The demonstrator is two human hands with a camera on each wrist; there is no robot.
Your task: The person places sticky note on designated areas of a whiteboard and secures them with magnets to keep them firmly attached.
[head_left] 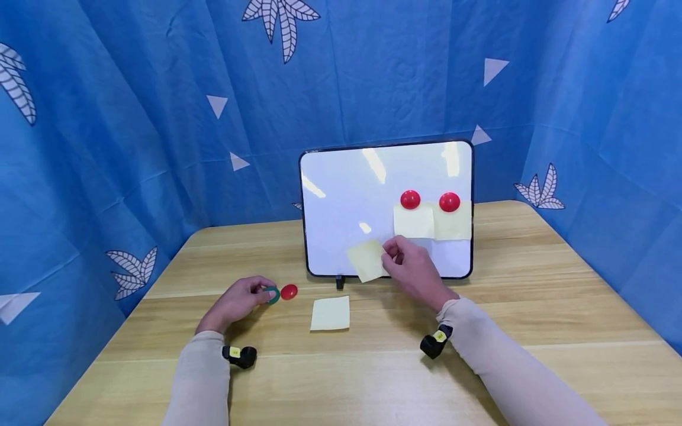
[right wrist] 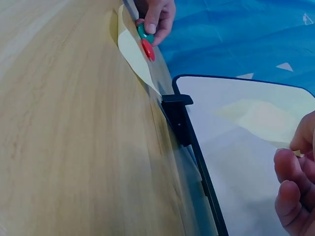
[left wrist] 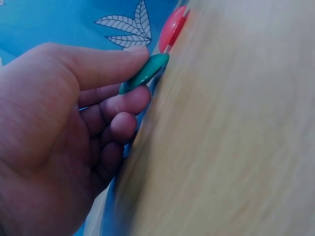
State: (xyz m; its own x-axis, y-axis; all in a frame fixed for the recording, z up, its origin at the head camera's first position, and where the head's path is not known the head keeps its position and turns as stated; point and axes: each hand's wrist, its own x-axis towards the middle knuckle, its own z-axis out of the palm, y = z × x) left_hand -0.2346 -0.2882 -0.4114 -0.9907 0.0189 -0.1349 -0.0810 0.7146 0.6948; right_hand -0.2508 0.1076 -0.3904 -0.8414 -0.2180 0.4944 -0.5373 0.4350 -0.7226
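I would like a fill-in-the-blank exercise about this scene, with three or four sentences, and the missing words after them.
1. The left hand pinches a round magnet whose colour is ____.
2. The right hand holds a yellow sticky note against the ____.
3. The number of red magnets already on the whiteboard is ____.
4. One more yellow note lies flat on the wooden ____.

Missing words: green; whiteboard; two; table

free: we see bare table (head_left: 533, 307) right of the whiteboard (head_left: 341, 195) | blocked: whiteboard stands behind, loose sticky note (head_left: 331, 313) and red magnet (head_left: 289, 291) lie in front
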